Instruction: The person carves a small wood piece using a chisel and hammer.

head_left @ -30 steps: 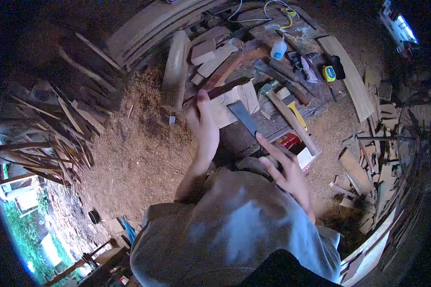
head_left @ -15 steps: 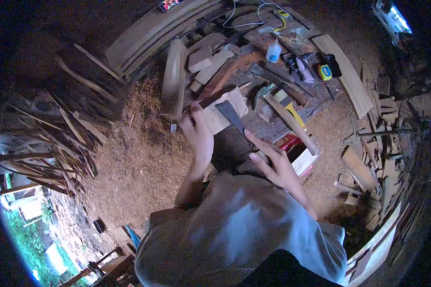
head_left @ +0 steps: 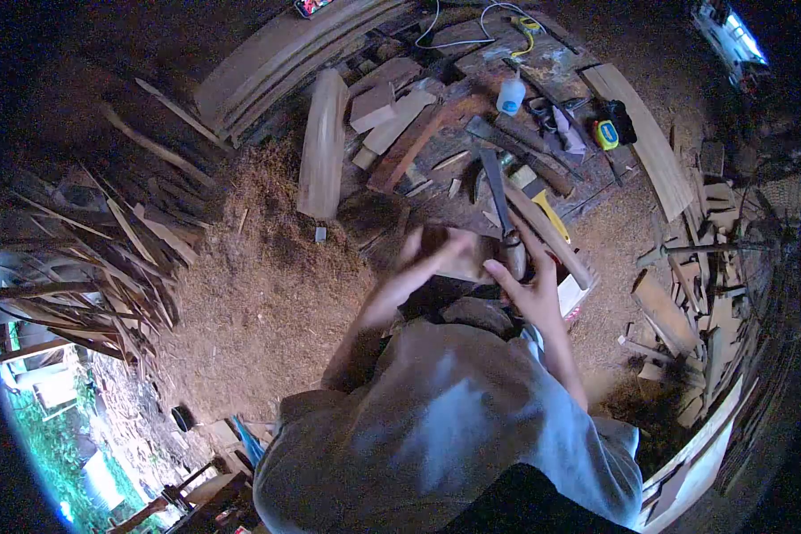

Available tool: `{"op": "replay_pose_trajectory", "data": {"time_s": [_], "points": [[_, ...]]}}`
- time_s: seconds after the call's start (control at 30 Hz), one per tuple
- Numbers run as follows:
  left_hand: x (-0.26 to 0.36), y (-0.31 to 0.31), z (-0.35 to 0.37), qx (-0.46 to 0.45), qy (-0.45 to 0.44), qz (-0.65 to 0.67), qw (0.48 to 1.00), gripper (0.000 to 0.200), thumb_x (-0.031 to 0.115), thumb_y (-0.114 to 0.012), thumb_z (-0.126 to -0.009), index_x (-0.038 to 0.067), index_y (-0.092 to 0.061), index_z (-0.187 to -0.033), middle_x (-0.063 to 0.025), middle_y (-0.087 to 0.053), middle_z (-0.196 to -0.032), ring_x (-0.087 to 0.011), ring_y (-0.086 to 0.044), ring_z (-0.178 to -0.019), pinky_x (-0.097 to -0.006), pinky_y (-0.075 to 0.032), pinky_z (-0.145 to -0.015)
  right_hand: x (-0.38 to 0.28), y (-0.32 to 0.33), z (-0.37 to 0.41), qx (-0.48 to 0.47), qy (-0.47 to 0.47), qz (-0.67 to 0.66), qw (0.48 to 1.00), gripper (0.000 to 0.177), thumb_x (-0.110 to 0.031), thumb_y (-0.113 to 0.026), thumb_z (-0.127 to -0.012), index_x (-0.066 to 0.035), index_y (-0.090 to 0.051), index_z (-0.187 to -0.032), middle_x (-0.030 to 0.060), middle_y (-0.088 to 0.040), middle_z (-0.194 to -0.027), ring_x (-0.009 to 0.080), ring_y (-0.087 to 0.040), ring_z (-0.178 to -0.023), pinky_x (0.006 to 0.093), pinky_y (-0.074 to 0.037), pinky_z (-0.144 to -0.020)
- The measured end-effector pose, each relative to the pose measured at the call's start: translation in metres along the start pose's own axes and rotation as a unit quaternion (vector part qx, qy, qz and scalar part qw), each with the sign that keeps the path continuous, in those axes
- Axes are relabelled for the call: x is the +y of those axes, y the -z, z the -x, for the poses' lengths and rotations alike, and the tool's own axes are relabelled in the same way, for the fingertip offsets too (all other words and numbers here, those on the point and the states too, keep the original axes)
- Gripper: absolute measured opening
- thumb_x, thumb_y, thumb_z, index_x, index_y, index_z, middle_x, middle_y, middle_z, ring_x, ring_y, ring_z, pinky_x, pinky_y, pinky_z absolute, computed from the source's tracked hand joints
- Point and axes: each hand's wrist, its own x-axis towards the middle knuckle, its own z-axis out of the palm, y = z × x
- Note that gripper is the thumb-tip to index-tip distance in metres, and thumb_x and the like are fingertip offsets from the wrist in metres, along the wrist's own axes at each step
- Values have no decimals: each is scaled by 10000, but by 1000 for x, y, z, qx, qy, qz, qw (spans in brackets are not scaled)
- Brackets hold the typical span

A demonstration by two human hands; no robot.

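A wooden piece (head_left: 461,261) is close to my body, gripped at its left by my left hand (head_left: 436,254), which is blurred. My right hand (head_left: 534,289) wraps round the handle of a chisel (head_left: 497,191), whose flat blade points away from me; its thumb is near the right end of the wooden piece. Just right of the chisel lies a hammer (head_left: 543,227) with a wooden handle. Beside the hammer is a brush with a yellow handle (head_left: 552,216).
On the workbench (head_left: 472,76) are a small bottle (head_left: 511,96), a yellow tape measure (head_left: 606,134) and wood blocks (head_left: 374,109). A long pale board (head_left: 323,147) lies at the left, near wood shavings (head_left: 249,303). Scrap wood (head_left: 667,311) is piled at the right.
The wooden piece and my left hand have come closer to my body. The chisel has moved off the piece, and its blade has swung to point forward, with my right hand now round its handle.
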Motion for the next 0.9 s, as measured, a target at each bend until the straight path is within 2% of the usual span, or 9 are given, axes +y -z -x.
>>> {"op": "replay_pose_trajectory", "data": {"time_s": [0.03, 0.07, 0.13, 0.23, 0.57, 0.67, 0.77, 0.83, 0.9], "points": [[-1, -3, -4, -136, 40, 46, 989, 490, 266, -793, -740, 39, -536, -1091, -64, -577, -1064, -136, -531, -994, -283, -431, -870, 4, -1, -1, 3, -30, -28, 999, 728, -167, -770, -733, 37, -406, -1329, 206, -513, -1288, 242, -481, -1211, 353, -371, -1006], [-6, -8, 0, -136, 39, 46, 989, 490, 266, -793, -740, 39, -536, -1091, -64, -577, -1064, -136, -531, -994, -283, -431, -870, 6, 0, -2, 2, -29, -27, 999, 728, -167, -770, -733, 37, -406, -1329, 206, -513, -1288, 242, -481, -1211, 353, -371, -1006], [10, -30, 26, -93, -107, 15, 990, 721, 138, -860, -635, 47, -431, -1207, -60, -513, -1152, -139, -509, -1032, -298, -428, -902, 12, 2, -4, 19, 20, 17, 999, 728, -183, -798, -702, 48, -435, -1289, 198, -537, -1248, 244, -508, -1171, 351, -388, -989], [7, -26, 25, -112, -167, -27, 979, 850, 131, -871, -607, 57, -336, -1264, -53, -470, -1175, -138, -494, -1057, -303, -426, -909, 26, -1, -3, 47, 35, 30, 998, 721, -193, -815, -685, 46, -450, -1259, 177, -565, -1178, 240, -534, -1114, 346, -405, -966], [30, -25, 35, -77, -233, -202, 948, 869, 166, -868, -602, 78, -328, -1277, -88, -458, -1153, -164, -478, -1086, -324, -407, -937, 29, -1, -4, 20, -15, -11, 1000, 685, -139, -801, -705, 58, -437, -1250, 118, -571, -1100, 172, -541, -1014, 301, -435, -894], [35, -29, 29, -50, -243, -231, 941, 882, 188, -862, -613, 75, -314, -1295, -97, -458, -1154, -180, -481, -1087, -332, -407, -936, 37, -1, -8, 26, -114, -80, 990, 692, -151, -774, -703, 66, -419, -1256, 166, -546, -1152, 205, -521, -1072, 333, -417, -932], [30, -32, 23, -36, -199, -156, 967, 895, 195, -861, -613, 76, -309, -1307, -95, -482, -1120, -186, -492, -1071, -330, -408, -930, 42, -2, -14, 32, -48, -17, 998, 663, -128, -751, -721, 64, -417, -1260, 167, -542, -1157, 211, -523, -1076, 331, -418, -935], [6, -24, 8, -17, -221, -161, 962, 847, 169, -853, -630, 74, -326, -1286, -85, -512, -1070, -172, -504, -1041, -322, -417, -912, 51, -2, -13, 12, -52, -90, 994, 635, -158, -729, -773, 40, -405, -1283, 137, -540, -1146, 207, -520, -1071, 337, -395, -962], [3, -21, 1, -32, -160, -56, 985, 788, 127, -838, -655, 73, -339, -1263, -71, -521, -1053, -155, -510, -1019, -304, -427, -886, 53, -3, -19, -29, -159, -56, 985, 617, -161, -719, -791, 44, -407, -1283, 130, -549, -1129, 196, -521, -1057, 327, -404, -943]]}}
